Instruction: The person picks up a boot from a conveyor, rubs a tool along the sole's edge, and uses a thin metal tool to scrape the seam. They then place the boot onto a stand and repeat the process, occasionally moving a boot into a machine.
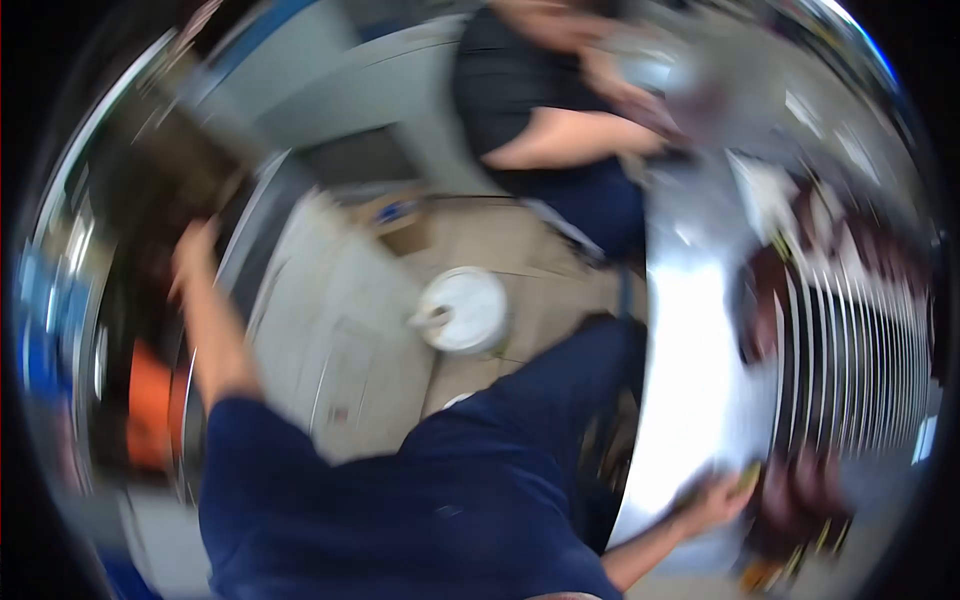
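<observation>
At the lower right, my right hand (712, 503) is closed around a small yellow-green piece (748, 478), blurred, that sticks out past the fingers. Just beyond it is a cluster of dark brown rounded pieces (800, 495) with thin yellowish ends. My left arm stretches out to the left, and my left hand (193, 255) reaches over a dark recess (140, 240) behind a metal edge. Motion smears its fingers, and I cannot tell whether they hold anything.
A shiny metal table (690, 370) runs along my right, with a slatted rack (850, 370) and more brown pieces (765, 300). A co-worker in dark clothes (540, 110) is at its far end. A white lidded bucket (465, 310) stands on the tiled floor beside a pale cabinet (335, 320).
</observation>
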The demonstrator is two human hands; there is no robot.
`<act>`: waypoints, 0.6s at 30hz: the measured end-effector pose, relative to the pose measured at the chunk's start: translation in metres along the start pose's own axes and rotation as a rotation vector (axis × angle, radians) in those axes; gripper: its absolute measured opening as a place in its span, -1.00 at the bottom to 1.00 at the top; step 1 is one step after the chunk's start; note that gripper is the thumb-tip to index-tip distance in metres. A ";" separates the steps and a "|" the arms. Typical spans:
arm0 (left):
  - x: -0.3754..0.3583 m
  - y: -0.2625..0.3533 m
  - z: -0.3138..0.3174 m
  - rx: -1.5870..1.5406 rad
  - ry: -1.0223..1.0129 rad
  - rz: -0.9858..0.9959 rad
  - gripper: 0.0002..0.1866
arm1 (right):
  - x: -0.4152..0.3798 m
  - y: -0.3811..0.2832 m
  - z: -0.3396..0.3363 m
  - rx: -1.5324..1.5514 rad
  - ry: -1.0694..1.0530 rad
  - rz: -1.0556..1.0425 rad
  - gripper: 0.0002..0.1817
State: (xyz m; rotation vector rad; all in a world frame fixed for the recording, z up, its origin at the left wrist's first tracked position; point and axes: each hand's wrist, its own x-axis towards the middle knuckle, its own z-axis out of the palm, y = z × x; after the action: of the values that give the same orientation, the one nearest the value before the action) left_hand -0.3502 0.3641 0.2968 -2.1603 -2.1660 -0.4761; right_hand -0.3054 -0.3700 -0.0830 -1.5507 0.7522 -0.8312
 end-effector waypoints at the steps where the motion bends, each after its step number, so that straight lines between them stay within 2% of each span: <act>1: 0.066 -0.021 0.031 -0.220 -0.048 0.329 -0.34 | -0.004 -0.004 -0.001 -0.085 -0.002 0.032 -0.53; 2: 0.049 0.005 0.030 -0.170 0.069 0.376 -0.27 | -0.007 -0.010 -0.001 -0.171 -0.006 0.063 -0.52; 3: -0.024 0.026 0.040 -0.276 0.331 0.317 -0.24 | -0.009 -0.015 -0.003 -0.257 -0.014 0.095 -0.51; 4: 0.008 0.032 0.088 -0.366 0.431 0.489 -0.38 | -0.009 0.003 -0.006 -0.163 0.013 0.055 -0.49; 6: -0.006 0.082 0.199 -0.689 0.241 0.973 -0.59 | -0.006 0.000 -0.008 -0.183 -0.025 0.034 -0.42; 7: -0.104 0.123 0.218 -0.766 0.214 1.187 -0.70 | -0.006 0.001 -0.006 -0.141 -0.014 -0.013 -0.42; 9: -0.274 0.180 0.222 -0.869 -0.246 1.306 -0.67 | -0.002 -0.006 -0.012 -0.122 -0.013 0.012 -0.43; 11: -0.408 0.230 0.238 -1.121 -0.906 1.361 -0.41 | -0.001 -0.004 -0.010 -0.113 -0.002 -0.017 -0.43; 12: -0.474 0.245 0.231 -1.131 -1.051 1.410 -0.26 | -0.002 -0.005 -0.011 -0.103 -0.013 -0.005 -0.42; 14: -0.582 0.279 0.231 -1.154 -1.265 1.367 -0.06 | -0.001 0.000 -0.012 0.011 0.007 0.017 -0.41; 16: -0.669 0.294 0.195 -0.959 -1.654 0.913 0.35 | 0.001 -0.006 -0.012 0.086 0.008 0.060 -0.41; 17: -0.707 0.306 0.199 -1.037 -1.707 0.828 0.46 | 0.000 -0.008 -0.013 0.119 0.013 0.083 -0.41; 18: -0.756 0.342 0.253 -1.179 -1.415 0.860 0.46 | -0.001 -0.009 -0.013 0.099 0.021 0.077 -0.41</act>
State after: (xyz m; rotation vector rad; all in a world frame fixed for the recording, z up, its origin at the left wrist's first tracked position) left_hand 0.0520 -0.3127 -0.0677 -4.6527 -0.3559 -0.0318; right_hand -0.3164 -0.3752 -0.0734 -1.4186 0.7702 -0.8161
